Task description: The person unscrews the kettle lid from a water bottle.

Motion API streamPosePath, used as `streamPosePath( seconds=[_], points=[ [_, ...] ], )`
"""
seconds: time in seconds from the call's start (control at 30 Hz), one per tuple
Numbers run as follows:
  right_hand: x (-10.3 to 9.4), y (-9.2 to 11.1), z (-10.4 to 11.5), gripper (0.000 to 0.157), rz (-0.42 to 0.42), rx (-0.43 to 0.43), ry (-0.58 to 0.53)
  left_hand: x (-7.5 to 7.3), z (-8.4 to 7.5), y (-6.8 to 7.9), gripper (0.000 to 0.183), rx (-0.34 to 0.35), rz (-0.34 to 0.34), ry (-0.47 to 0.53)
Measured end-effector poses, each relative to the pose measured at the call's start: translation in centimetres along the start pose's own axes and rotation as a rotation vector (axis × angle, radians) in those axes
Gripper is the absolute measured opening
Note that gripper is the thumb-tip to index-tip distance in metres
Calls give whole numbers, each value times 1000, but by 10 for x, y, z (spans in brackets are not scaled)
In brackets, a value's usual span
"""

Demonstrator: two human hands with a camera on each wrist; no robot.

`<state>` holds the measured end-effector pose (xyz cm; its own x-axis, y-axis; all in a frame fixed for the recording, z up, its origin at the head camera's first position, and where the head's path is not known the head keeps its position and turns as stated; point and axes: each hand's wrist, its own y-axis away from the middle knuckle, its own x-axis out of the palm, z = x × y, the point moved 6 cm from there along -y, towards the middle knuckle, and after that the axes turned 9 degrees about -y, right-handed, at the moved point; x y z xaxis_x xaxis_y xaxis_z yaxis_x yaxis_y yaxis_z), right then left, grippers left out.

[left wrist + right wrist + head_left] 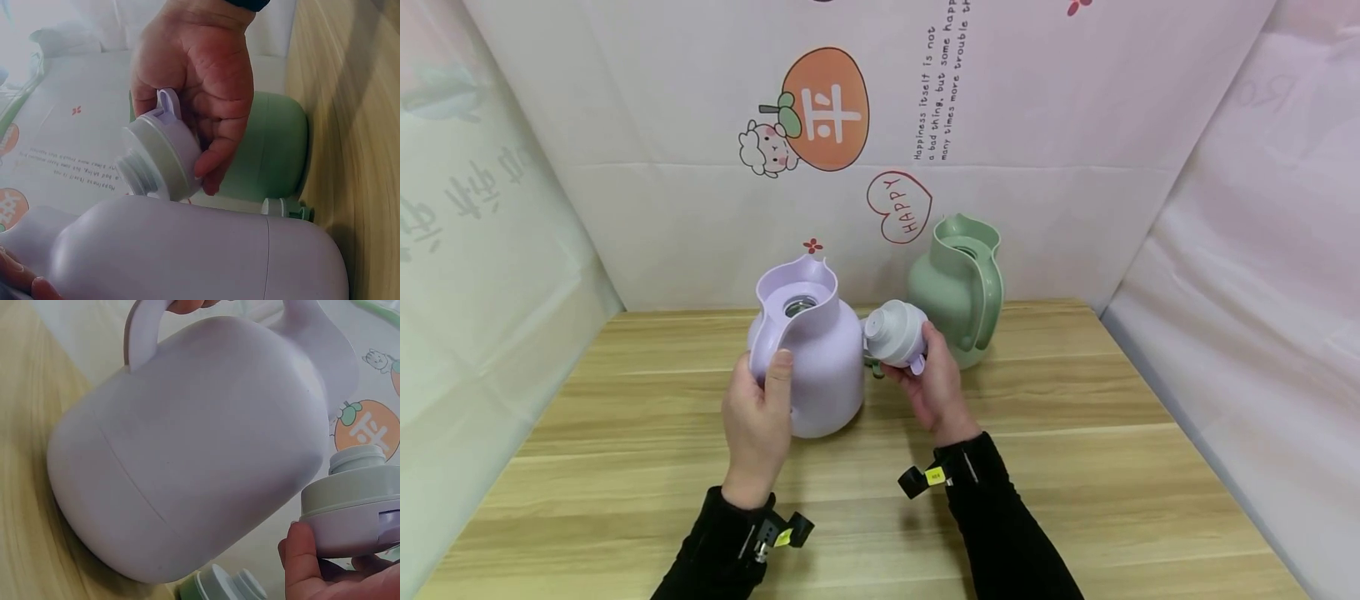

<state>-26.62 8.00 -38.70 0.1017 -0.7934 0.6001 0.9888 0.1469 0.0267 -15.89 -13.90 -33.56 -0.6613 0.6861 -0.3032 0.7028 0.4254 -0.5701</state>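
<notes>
My left hand (756, 429) grips the handle (767, 337) of a light purple thermos jug (829, 375), thumb on top. The jug's mouth is uncovered. Just right of it, my right hand (938, 392) holds a purple and pale grey stopper lid (895, 335) by its purple side. In the left wrist view the lid (164, 156) is tipped sideways, with its narrow pale plug pointing away from the palm and a small purple loop (169, 103) standing out. The right wrist view shows fingertips (302, 547) against the lid's purple part.
A green thermos jug (934, 287), also without a lid, stands behind my right hand near the back wall. On the wooden table (1060, 467) between the jugs lies a green and pale lid (286, 209), mostly hidden in the head view. Printed white cloth walls (662, 200) enclose the table.
</notes>
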Motion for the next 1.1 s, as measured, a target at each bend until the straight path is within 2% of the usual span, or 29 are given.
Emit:
streamPosePath(
  seconds=[0.43, 0.67, 1.1],
  points=[
    [3, 2, -13, 46, 18, 66, -45, -6, 6, -8, 41, 22, -46, -11],
    [7, 3, -19, 47, 44, 105, -87, -9, 12, -13, 41, -5, -58, -15],
    [13, 5, -29, 49, 87, 142, -92, -12, 20, -21, 45, -40, -79, -23]
  ],
)
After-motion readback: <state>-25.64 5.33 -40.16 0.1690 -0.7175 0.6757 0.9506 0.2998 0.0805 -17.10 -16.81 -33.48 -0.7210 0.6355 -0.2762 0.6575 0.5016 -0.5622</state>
